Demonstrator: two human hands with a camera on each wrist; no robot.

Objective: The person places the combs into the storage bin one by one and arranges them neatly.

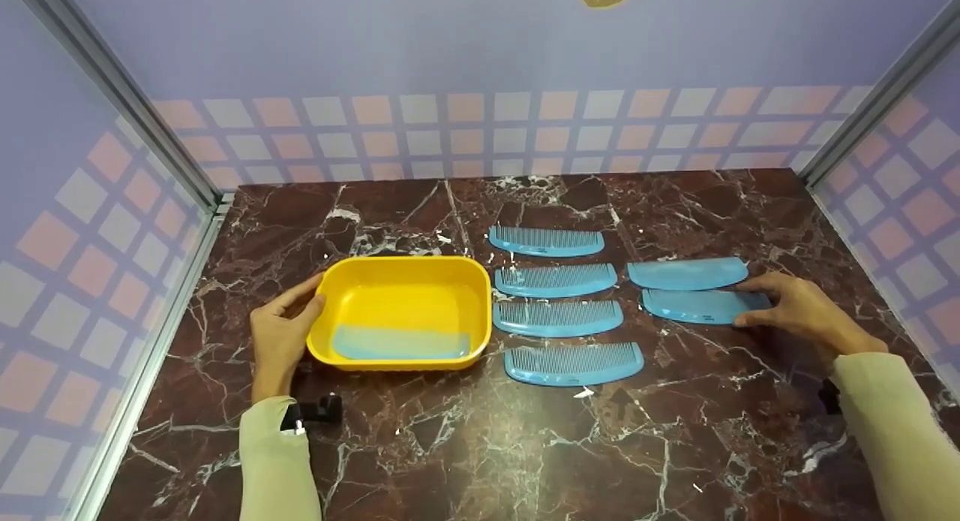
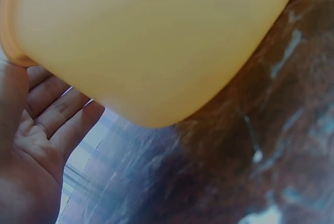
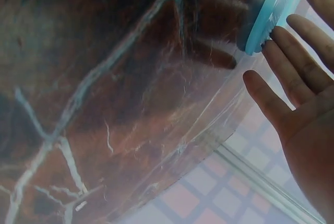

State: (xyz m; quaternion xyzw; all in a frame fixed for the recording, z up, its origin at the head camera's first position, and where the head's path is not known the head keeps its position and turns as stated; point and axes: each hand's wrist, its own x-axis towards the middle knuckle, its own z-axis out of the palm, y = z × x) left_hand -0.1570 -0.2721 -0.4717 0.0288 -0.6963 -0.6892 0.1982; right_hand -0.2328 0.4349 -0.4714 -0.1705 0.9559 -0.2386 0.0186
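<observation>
In the head view, a yellow plastic basin rests on the table with a blue comb lying inside it. My left hand grips the basin's left rim, thumb over the edge; the left wrist view shows its other fingers beneath the rim of the basin. At the right, my right hand pinches the right end of a blue comb between thumb and fingers. Another blue comb lies just behind that one. In the right wrist view, fingertips of the right hand meet the comb's end.
Several more blue combs lie in a column right of the basin, teeth facing away. The dark red marbled table ends at a back wall with pink and white squares. Side panels stand at left and right.
</observation>
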